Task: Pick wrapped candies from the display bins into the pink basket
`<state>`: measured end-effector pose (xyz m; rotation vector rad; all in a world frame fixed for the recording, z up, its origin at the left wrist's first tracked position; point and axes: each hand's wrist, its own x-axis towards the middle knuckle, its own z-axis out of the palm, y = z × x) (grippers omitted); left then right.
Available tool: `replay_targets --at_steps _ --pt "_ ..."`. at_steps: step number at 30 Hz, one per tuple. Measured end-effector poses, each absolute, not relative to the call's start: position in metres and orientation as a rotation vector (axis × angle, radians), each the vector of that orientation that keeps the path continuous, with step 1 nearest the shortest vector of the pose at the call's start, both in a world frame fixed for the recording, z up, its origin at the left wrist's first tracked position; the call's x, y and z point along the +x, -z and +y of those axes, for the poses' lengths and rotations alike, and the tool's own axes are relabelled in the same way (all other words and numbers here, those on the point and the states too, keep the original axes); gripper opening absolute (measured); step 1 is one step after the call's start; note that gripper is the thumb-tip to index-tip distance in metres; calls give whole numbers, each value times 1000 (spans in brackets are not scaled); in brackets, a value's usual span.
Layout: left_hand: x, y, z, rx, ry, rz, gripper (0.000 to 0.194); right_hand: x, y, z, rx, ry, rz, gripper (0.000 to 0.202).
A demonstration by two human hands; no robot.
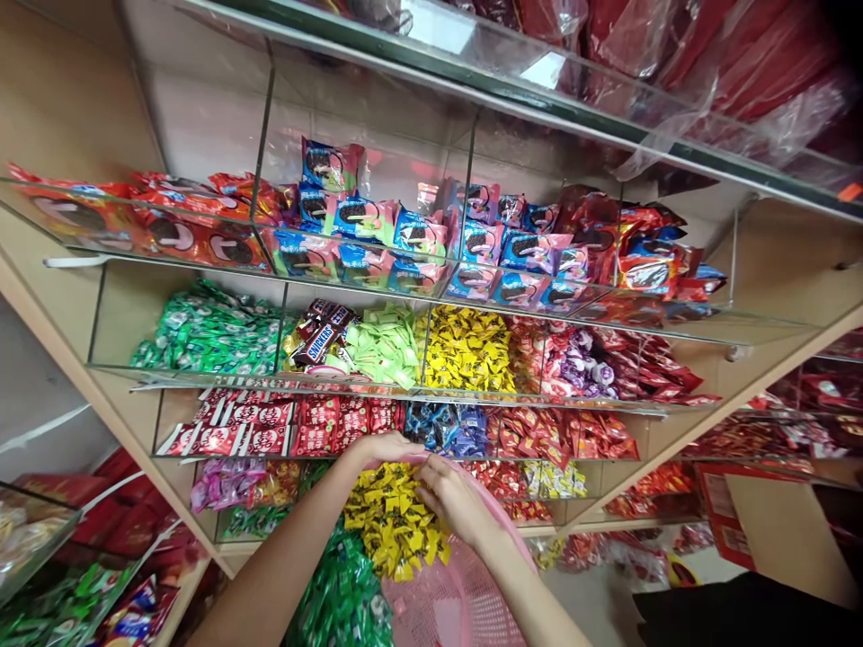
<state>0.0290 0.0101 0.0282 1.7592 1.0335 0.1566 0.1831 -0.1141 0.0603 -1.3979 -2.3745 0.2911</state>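
A pink mesh basket (495,503) is tilted in front of the shelves. Yellow wrapped candies (397,521) fill its far part, and green wrapped candies (347,584) lie at its left side. At the basket's far rim, my left hand (389,447) is closed over the edge; its fingertips are partly hidden. My right hand (449,494) reaches inside, with its fingers slightly bent and a little apart at the right edge of the yellow candies. No candy shows in its grasp.
Glass-fronted shelves hold blue cookie packs (360,216), a green candy heap (212,332), Snickers bars (324,332) and more yellow candies (468,350). Red packets (341,424) lie just beyond the hands. An open cardboard box (775,521) stands at right. Plastic-wrapped red packages (715,54) hang overhead.
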Motion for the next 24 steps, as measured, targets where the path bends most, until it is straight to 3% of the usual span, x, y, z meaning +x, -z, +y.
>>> replay_targets --at_steps 14,24 --pt "30 -34 5 1622 -172 1032 64 175 -59 -118 -1473 -193 -2337 19" --pt "27 -29 13 1649 -121 969 58 222 -178 -88 -1417 186 -2006 24"
